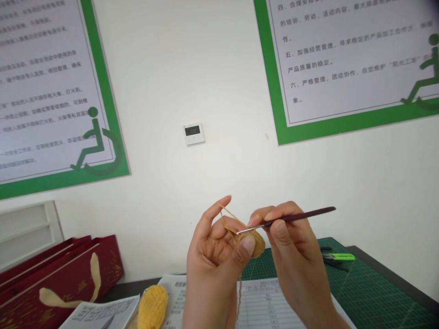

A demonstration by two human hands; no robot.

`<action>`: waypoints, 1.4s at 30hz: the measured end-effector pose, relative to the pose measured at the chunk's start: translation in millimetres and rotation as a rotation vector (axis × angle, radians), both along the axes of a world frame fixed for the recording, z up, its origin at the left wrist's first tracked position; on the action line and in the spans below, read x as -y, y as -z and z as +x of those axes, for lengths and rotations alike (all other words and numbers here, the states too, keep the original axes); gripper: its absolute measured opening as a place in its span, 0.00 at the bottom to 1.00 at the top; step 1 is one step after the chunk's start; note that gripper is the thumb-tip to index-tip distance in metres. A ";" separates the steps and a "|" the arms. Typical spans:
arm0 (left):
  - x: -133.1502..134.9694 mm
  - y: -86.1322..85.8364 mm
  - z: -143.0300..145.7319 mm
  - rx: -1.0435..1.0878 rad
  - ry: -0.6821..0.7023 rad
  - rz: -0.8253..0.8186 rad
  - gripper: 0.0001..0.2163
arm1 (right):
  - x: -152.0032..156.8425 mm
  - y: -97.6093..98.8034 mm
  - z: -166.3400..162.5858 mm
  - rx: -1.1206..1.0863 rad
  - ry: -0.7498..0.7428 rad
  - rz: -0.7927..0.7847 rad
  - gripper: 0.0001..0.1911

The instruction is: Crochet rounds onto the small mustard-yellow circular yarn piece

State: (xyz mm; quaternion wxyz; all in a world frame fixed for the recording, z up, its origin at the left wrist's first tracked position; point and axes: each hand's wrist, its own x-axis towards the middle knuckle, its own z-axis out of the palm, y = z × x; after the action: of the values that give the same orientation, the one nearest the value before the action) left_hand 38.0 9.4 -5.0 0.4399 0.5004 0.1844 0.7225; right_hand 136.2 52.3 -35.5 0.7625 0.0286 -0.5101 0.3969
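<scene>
My left hand [214,256] pinches a small mustard-yellow crochet piece [257,243] between thumb and fingers, with the yellow yarn strand [230,214] running over its raised index finger. My right hand [291,249] is closed on a dark crochet hook [302,214]; the hook's metal tip meets the piece beside my left thumb. Both hands are held up in front of the white wall, above the desk. A strand hangs down from the piece toward the papers. A yellow yarn ball [152,307] lies on the desk at the lower left.
A green cutting mat [370,292] covers the desk at right, with a yellow-green tool [338,257] on it. Printed sheets [264,306] lie under my hands. Red gift bags [65,278] stand at left. Posters and a wall thermostat [194,133] hang behind.
</scene>
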 end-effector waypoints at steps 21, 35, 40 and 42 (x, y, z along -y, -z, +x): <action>0.6 0.1 3.8 -0.044 -0.123 0.030 0.24 | 4.9 -4.9 19.9 0.094 0.436 0.179 0.04; 0.2 1.4 -2.1 -0.079 -0.142 0.064 0.24 | -3.0 2.9 26.9 0.292 0.746 0.550 0.18; 1.6 -1.2 -4.3 -0.052 0.012 -0.007 0.27 | -6.1 9.3 16.3 0.191 0.682 0.471 0.15; 0.9 -1.1 -5.7 -0.043 0.076 -0.034 0.28 | -5.9 8.6 11.7 0.144 0.619 0.427 0.14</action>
State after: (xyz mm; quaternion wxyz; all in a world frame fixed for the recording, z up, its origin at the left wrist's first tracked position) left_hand 32.4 8.5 -3.9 0.4715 0.5150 0.1870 0.6910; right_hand 147.9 58.2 -44.1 0.7853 0.0036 -0.6182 0.0336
